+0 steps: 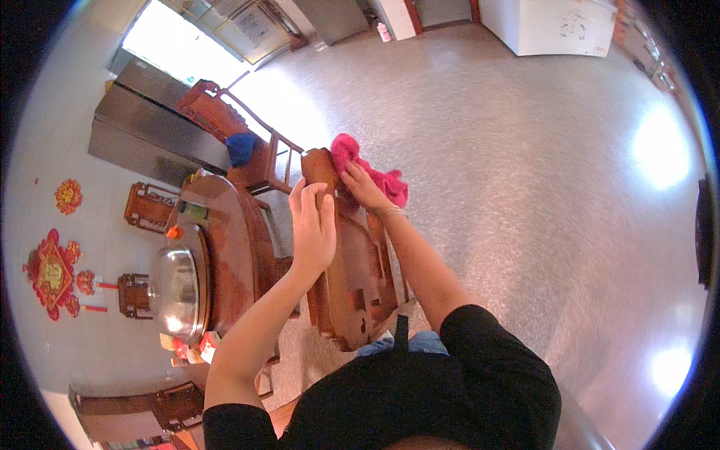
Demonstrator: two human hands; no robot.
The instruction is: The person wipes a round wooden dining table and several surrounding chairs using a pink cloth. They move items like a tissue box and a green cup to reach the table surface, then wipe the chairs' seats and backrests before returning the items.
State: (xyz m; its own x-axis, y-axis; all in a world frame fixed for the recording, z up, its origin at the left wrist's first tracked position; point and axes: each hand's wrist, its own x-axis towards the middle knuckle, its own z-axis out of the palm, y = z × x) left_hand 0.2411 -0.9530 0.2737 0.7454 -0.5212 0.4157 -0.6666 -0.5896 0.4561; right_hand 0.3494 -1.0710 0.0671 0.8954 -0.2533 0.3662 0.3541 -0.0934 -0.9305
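The wooden chair is right in front of the person, on the shiny floor, near the round counter. The pink cloth is at the far end of the chair, and part of it hangs off the right side. The right grip has its fingers bent over the cloth and seems to hold it against the wood. The left grip is not holding tight: its fingers are spread and a bit bent at the left edge of the wood.

A hard push could make the chair slide or tip, because the left grip looks loose and the floor looks smooth. If it slides left, it could bump the counter, shake the shiny metal dome or pinch the left fingers. The loose end of the cloth could catch on a corner and pull away.
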